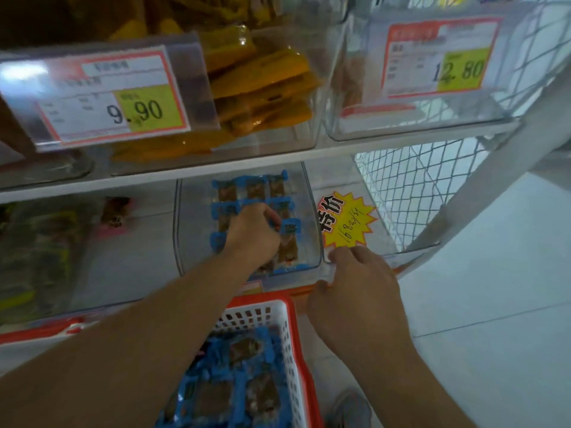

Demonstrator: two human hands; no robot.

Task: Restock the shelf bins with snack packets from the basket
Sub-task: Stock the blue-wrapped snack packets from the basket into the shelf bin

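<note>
A clear plastic bin (182,230) on the lower shelf holds several blue-edged snack packets (256,188) laid in rows. My left hand (251,234) reaches into this bin and pinches a blue-edged packet (289,228) among the others. My right hand (355,291) grips the front corner of the neighbouring clear bin (383,242). Below, a white basket with an orange rim (279,310) holds several more blue-edged packets (234,387).
A yellow starburst price sign (346,220) lies in the right bin. The upper shelf carries bins of orange packets (262,84) with price tags 9.90 (136,112) and 12.80 (460,71). A white wire mesh panel (411,186) closes the shelf's right end. Pale floor tiles (494,288) lie to the right.
</note>
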